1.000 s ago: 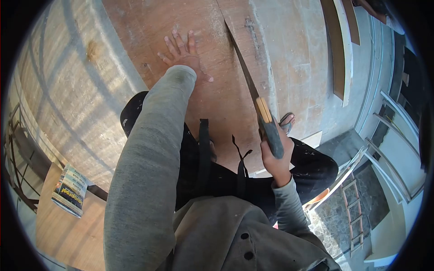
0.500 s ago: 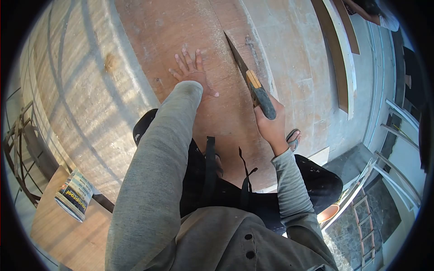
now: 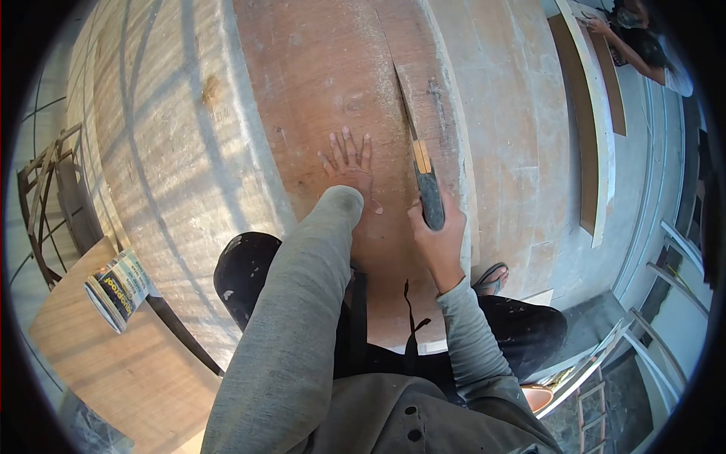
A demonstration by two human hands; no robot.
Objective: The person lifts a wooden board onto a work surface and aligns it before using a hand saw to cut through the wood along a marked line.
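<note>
My left hand [image 3: 351, 168] lies flat on a reddish-brown plywood sheet [image 3: 310, 83], fingers spread. To its right, my right hand [image 3: 441, 231] is wrapped round the dark handle of a handsaw [image 3: 422, 159], which has a yellowish part where the blade begins. The blade points away from me and lies along a thin cut line running up the sheet. Pale sawdust is scattered along that line. My right hand is close to the sheet's right edge.
A lighter sunlit board [image 3: 166, 151] lies to the left. An Aquaproof can [image 3: 119, 290] rests on a wooden panel [image 3: 144, 371] at lower left. Long boards [image 3: 586, 129] lean at the right, with another person [image 3: 643, 53] beyond. My sandalled foot [image 3: 493, 278] is beside the sheet.
The saw and my right hand have moved back toward me, and the blade has swung more in line with the cut. My left hand stays on the sheet; the view has shifted.
</note>
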